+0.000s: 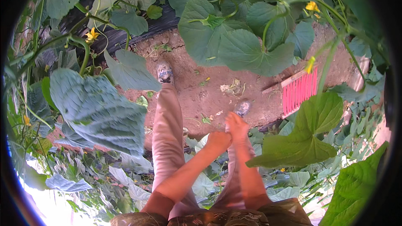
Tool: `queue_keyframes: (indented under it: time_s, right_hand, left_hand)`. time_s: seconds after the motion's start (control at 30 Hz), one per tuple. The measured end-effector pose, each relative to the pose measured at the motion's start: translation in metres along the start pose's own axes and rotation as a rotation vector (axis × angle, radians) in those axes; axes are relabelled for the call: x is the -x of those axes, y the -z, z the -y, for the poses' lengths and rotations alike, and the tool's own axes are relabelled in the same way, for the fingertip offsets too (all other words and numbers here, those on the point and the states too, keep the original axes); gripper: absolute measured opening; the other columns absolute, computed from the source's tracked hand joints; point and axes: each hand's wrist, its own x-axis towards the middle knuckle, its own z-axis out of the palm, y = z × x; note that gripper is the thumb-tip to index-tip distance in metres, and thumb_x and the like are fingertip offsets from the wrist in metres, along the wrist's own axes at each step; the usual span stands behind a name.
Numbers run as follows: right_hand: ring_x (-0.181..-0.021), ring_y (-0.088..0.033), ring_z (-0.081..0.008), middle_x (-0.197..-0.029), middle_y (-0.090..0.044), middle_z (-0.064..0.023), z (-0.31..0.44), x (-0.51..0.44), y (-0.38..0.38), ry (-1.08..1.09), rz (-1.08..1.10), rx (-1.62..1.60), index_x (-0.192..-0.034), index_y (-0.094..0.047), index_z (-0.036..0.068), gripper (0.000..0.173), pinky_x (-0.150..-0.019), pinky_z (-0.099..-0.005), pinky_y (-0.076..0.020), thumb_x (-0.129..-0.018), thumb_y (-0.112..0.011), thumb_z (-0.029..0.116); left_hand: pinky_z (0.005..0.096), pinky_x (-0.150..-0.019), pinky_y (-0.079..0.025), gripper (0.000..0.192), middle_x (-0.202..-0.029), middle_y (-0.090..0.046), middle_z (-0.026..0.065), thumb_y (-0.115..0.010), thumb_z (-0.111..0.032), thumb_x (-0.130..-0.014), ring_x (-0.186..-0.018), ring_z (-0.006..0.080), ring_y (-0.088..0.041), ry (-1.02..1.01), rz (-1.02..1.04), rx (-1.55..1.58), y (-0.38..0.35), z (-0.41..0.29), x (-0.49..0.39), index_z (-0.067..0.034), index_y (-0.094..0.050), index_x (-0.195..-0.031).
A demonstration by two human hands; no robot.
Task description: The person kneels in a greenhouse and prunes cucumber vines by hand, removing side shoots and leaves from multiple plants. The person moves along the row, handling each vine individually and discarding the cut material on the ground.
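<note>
My left hand (pixel 220 140) is curled into a fist in front of my right leg. Against it, slightly farther out, is my right hand (pixel 237 126), its fingers bent and blurred. The hands touch or nearly touch; whether anything small is pinched between them cannot be made out. Both forearms are bare below dark patterned sleeves. To the right of my right forearm hangs a large green vine leaf (pixel 301 141). A broad ribbed leaf (pixel 97 110) droops left of my legs.
I stand on bare soil (pixel 194 100) in patterned shoes. A wooden frame with red slats (pixel 300 91) lies at the right. Cucumber-like vines with yellow flowers (pixel 92 35) crowd around. Black plastic sheeting (pixel 157 22) covers the ground ahead, and dry plant scraps (pixel 232 88) lie on the path.
</note>
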Motion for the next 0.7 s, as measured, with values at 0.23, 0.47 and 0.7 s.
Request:
queue_keyframes:
  time_s: [0.23, 0.47, 0.7]
  right_hand:
    - [-0.078, -0.069, -0.0145, -0.091, -0.07, -0.0101, 0.227, -0.129, -0.127, 0.429, -0.181, -0.157, -0.109, -0.066, -0.002, 0.019, -0.065, -0.0265, -0.0523, -0.094, -0.06, 0.009]
    - [-0.091, -0.062, -0.0399, -0.096, -0.063, -0.0221, 0.328, -0.329, -0.157, 0.809, -0.478, 0.202, -0.102, -0.065, 0.0, 0.018, -0.08, -0.0462, -0.0499, -0.088, -0.059, 0.008]
    - [-0.122, -0.053, -0.0352, -0.135, -0.054, -0.0146, 0.308, -0.474, -0.152, 0.547, -0.064, 1.365, -0.124, -0.059, 0.011, 0.032, -0.104, -0.0499, -0.0376, -0.095, -0.047, 0.018]
  left_hand:
    - [0.037, -0.065, -0.053, 0.02, -0.09, -0.072, 0.0093, -0.054, -0.022, -0.088, -0.085, 0.0237, -0.071, 0.148, 0.021, -0.016, 0.022, 0.034, 0.017, -0.012, -0.071, -0.091]
    - [0.0364, -0.066, -0.054, 0.022, -0.091, -0.072, 0.0112, -0.054, -0.022, -0.089, -0.086, 0.025, -0.071, 0.018, 0.066, 0.089, 0.048, 0.035, 0.024, -0.009, -0.071, -0.094]
    - [0.0366, -0.067, -0.054, 0.022, -0.091, -0.072, 0.0124, -0.054, -0.021, -0.088, -0.087, 0.0264, -0.071, 0.005, 0.142, 0.097, 0.091, 0.035, 0.022, -0.008, -0.071, -0.094]
